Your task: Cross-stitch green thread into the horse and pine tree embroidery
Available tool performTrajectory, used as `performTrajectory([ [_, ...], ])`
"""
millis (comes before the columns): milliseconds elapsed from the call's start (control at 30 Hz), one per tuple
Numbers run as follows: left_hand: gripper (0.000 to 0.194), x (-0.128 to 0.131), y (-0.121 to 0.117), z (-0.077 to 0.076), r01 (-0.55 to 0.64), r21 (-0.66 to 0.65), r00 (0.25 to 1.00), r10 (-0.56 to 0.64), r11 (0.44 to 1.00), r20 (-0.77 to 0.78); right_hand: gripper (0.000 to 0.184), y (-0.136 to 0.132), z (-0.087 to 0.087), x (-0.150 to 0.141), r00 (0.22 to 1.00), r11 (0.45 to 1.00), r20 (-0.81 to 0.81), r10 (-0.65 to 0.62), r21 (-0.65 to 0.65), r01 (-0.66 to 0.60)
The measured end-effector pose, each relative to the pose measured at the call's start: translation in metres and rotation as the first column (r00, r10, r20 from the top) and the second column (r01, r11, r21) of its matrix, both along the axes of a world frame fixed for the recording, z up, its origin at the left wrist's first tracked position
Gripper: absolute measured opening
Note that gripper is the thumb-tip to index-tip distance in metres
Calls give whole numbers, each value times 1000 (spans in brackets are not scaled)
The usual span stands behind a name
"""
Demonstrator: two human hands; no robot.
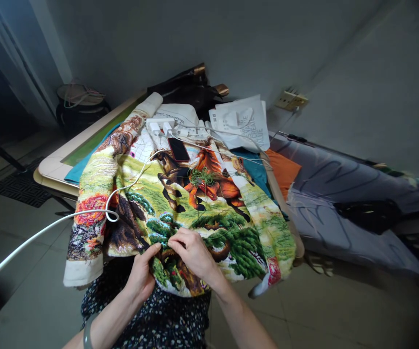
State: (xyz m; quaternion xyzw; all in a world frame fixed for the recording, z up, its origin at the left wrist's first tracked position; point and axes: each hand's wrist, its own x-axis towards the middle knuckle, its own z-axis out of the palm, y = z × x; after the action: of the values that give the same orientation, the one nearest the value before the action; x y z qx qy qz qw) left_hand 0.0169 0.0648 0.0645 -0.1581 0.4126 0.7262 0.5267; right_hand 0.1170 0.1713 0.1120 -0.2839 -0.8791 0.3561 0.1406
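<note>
A large cross-stitch cloth (191,208) with horses, green trees and grass lies over the table and hangs past its front edge, both sides rolled up. My left hand (142,274) grips the cloth near its lower edge, thumb on top and the other fingers hidden underneath. Just to the right, my right hand (193,254) is closed in a pinch close above the stitched trees. Whatever sits between its fingertips is too small to make out. A tangle of green thread (202,178) rests on the horses, and a dark phone (178,150) lies above it.
A white power strip (160,123) with plugged-in chargers stands at the back of the cloth. One white cable (49,222) loops across the left roll. White printed bags (240,121) lie behind. To the right is a bed with a grey cover (326,189); a wall socket (291,99) is above.
</note>
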Motion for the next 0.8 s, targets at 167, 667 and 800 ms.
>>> performTrajectory([
  [167, 22, 0, 1, 1, 20, -3, 1000, -20, 1000, -17, 19, -4, -4, 2, 997, 996, -43, -66, -66, 63],
  [667, 16, -4, 2, 6, 94, -48, 994, -96, 994, -44, 21, -57, -3, 5, 965, 990, -248, -91, -130, 60],
  [800, 11, -4, 3, 16, 122, -63, 993, -122, 991, 5, 19, -102, -48, 22, 950, 912, -236, 203, -309, -272],
])
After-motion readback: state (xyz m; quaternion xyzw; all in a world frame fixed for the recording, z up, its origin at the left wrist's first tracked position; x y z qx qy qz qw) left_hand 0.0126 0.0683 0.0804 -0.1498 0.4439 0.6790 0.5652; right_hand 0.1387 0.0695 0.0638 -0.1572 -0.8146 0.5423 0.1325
